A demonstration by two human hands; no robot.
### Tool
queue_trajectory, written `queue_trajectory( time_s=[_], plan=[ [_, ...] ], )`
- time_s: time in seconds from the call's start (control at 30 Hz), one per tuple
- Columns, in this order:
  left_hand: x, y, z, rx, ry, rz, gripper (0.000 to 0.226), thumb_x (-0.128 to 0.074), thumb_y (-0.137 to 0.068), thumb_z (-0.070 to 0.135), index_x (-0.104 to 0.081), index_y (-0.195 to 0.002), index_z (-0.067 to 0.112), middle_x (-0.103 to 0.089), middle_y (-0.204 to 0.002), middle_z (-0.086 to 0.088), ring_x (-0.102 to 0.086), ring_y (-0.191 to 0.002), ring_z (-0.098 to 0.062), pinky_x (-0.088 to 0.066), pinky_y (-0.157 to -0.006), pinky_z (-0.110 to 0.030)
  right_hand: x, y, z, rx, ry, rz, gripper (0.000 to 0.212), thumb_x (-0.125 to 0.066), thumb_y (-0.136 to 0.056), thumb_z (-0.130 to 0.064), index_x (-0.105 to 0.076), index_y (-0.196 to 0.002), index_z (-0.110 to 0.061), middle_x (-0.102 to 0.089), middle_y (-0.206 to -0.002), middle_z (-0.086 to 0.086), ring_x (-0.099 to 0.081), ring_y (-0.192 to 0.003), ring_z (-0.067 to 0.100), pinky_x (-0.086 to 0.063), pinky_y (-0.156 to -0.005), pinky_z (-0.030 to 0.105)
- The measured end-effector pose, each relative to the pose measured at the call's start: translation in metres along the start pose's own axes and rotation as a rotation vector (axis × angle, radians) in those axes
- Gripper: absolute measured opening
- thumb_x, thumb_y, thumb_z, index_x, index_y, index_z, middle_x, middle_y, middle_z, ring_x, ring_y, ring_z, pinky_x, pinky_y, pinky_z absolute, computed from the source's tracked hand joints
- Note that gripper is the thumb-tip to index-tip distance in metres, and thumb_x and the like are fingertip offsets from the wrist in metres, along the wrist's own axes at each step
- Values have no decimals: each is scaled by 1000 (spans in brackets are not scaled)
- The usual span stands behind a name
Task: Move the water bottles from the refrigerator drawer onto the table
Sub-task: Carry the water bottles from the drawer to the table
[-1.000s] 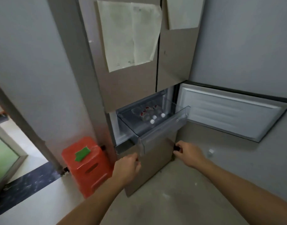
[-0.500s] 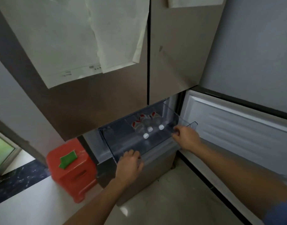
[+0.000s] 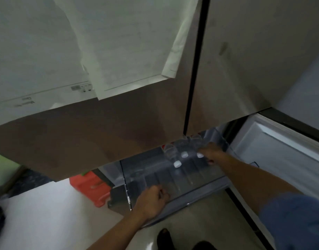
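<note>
Three clear water bottles with white caps lie side by side in the pulled-out transparent refrigerator drawer (image 3: 137, 177), caps toward me: left bottle (image 3: 177, 164), middle bottle (image 3: 184, 154), right bottle (image 3: 200, 155). Their bodies with red labels run back under the fridge door and are partly hidden. My right hand (image 3: 212, 153) reaches into the drawer, with its fingers across the right bottle's neck and its thumb below. My left hand (image 3: 151, 197) grips the drawer's front rim, fingers curled over it.
The lower fridge door (image 3: 281, 159) stands swung open on the right. Upper fridge doors with taped paper sheets (image 3: 119, 51) hang close overhead. A red plastic stool (image 3: 88, 188) stands on the floor left of the drawer. My shoes (image 3: 165, 239) are below.
My head has moved closer and lower to the fridge. My right hand left the drawer's right corner and went inside to the right bottle. My left hand stays on the front rim.
</note>
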State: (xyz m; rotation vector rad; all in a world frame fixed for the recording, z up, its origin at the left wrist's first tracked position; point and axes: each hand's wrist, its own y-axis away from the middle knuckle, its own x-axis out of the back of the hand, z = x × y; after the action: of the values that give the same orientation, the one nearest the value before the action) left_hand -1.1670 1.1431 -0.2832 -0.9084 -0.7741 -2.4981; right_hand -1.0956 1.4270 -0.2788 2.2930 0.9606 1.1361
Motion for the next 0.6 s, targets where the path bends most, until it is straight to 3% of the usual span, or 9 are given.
queue_trajectory(
  time_s=[0.07,0.13,0.2,0.27,0.4,0.47,0.53,0.6],
  plan=[
    [-1,-7,0,62,34,-46,15,-55,-83,37,-61,-79,24,-65,-80,4,-65,-87,-16,-50,-77,-28,-4,-18,0,-61,-106,-52,36,-63,-93,-29,-56,-121,-7,-57,-89,11,-52,-74,26,-45,-60,32],
    [-3,-15,1,137,69,-69,15,-56,-80,39,-59,-75,26,-63,-73,5,-65,-80,-17,-50,-74,-29,-12,-30,1,-118,-191,-111,41,-61,-94,-30,-52,-128,-8,-57,-104,14,-54,-87,29,-47,-69,35],
    [-5,-26,8,228,181,-78,15,-57,-82,35,-55,-71,24,-58,-62,4,-60,-63,-17,-49,-63,-29,-17,-39,2,-158,-222,-169,41,-58,-97,-29,-48,-132,-9,-55,-109,14,-55,-91,30,-47,-72,36],
    [-10,-43,18,333,300,-76,19,-56,-90,23,-53,-72,21,-54,-59,-1,-52,-51,-15,-44,-48,-24,-15,-46,5,-151,-186,-214,34,-53,-99,-25,-45,-129,-12,-54,-107,14,-57,-81,27,-48,-64,33],
    [-23,-83,44,504,532,29,20,-52,-95,19,-56,-77,14,-55,-66,-9,-53,-52,-20,-43,-44,-23,4,-44,11,-102,-147,-260,9,-55,-98,-15,-46,-98,-12,-48,-76,11,-44,-57,17,-39,-38,18],
    [-30,-107,53,550,671,107,17,-57,-93,22,-60,-83,10,-56,-67,-11,-53,-48,-18,-43,-40,-21,16,-40,18,-63,-159,-258,19,-57,-95,-15,-49,-79,-12,-45,-63,8,-39,-47,15,-31,-37,14],
    [-37,-132,62,594,892,177,15,-61,-91,20,-62,-83,8,-58,-72,-14,-54,-48,-20,-50,-45,-26,27,-37,25,-46,-161,-262,22,-58,-94,-20,-50,-74,-14,-47,-60,6,-39,-44,14,-31,-40,16],
    [-42,-153,70,655,1167,273,7,-63,-89,12,-62,-85,6,-59,-79,-17,-58,-60,-28,-57,-64,-42,38,-34,28,-40,-198,-284,22,-56,-95,-22,-51,-76,-13,-46,-59,6,-39,-43,14,-30,-39,18]
  ],
)
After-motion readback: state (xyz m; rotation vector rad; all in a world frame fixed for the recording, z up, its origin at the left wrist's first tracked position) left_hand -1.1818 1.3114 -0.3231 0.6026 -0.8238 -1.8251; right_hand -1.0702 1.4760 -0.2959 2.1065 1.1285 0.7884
